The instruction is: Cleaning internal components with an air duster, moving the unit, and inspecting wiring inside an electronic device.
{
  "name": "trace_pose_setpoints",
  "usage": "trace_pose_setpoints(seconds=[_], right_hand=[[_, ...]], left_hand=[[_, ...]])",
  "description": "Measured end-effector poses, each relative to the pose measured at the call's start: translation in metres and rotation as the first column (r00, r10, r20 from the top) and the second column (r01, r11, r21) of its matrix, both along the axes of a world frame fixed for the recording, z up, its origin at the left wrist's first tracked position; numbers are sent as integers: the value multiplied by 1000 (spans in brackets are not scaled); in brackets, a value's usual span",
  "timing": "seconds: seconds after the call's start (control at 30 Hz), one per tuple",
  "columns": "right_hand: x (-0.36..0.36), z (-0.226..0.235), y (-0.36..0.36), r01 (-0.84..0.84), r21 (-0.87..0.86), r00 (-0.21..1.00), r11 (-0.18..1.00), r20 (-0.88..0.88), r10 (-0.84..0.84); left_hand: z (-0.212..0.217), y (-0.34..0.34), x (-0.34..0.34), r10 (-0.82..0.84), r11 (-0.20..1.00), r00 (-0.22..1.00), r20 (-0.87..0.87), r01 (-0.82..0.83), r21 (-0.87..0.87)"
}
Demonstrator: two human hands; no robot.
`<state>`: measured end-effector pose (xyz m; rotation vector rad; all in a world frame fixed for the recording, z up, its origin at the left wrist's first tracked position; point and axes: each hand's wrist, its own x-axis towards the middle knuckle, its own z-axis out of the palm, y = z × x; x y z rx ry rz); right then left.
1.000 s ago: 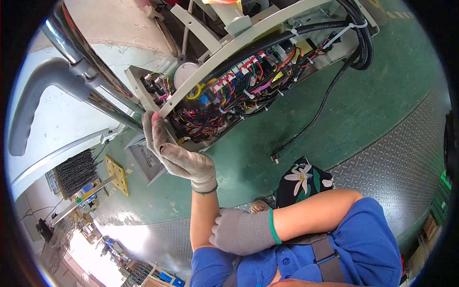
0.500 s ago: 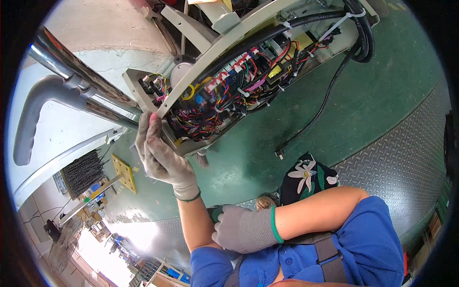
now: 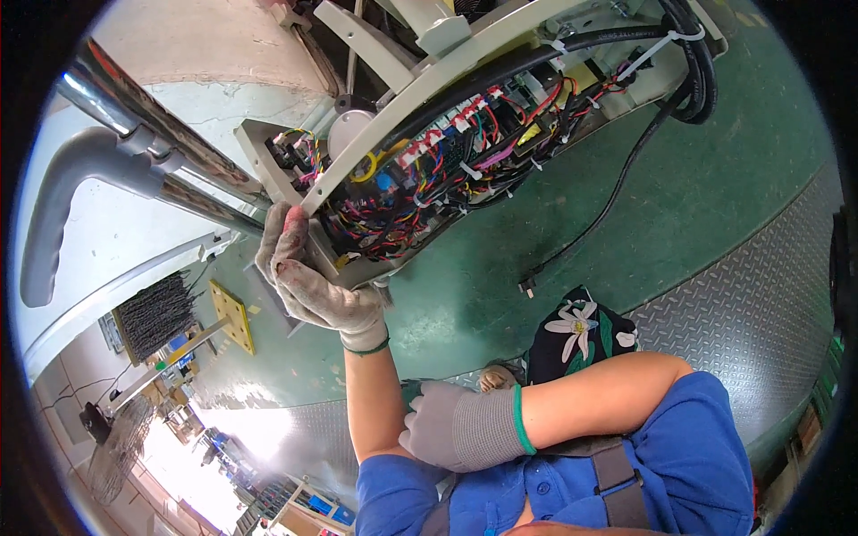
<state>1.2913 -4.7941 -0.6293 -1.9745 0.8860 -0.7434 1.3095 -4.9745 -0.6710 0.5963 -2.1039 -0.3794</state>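
Observation:
My left hand (image 3: 317, 286), in a whitish glove with a reddish stain on one fingertip, is closed at the near left end of a beige metal frame (image 3: 384, 127). Its fingers lie together against the frame's corner; the thumb side is partly hidden. Inside the open housing runs a dense bundle of coloured wires (image 3: 402, 219) with white connectors, just right of that hand. My right hand (image 3: 460, 427), in a grey glove with a green cuff, is curled into a fist beside my left elbow. Its palm is hidden, so any contents do not show.
A thick black cable (image 3: 626, 170) follows the frame and hangs to a plug (image 3: 528, 286) over the green floor. A grey handle (image 3: 45, 223) on chrome tubes stands at left. Dark floral fabric (image 3: 572, 335) shows below the frame; patterned metal plate (image 3: 733, 286) lies right.
The frame and wiring sit slightly further right and higher in the view. My left hand stays at the frame's corner, its wrist shifted a little right. My right fist is nearly unchanged.

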Motion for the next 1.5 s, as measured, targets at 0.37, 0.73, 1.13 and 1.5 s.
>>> trace_pose_setpoints(seconds=[0.37, 0.73, 1.13, 1.5], right_hand=[[2, 1, 1, 24, -12, 1000, 1000, 11, -24], [3, 3, 4, 24, -20, 1000, 1000, 4, -24], [6, 2, 5, 15, -23, 1000, 1000, -26, -15], [2, 3, 0, -19, 1, 1000, 1000, 9, 19]], left_hand=[[-2, 7, -5, 36, 975, 989, -143, -3, 224], [0, 10, -9, 47, 960, 982, -180, 5, 281], [-3, 7, -6, 47, 958, 980, -194, 11, 285], [-1, 7, -6, 67, 996, 996, -58, -64, 57]])
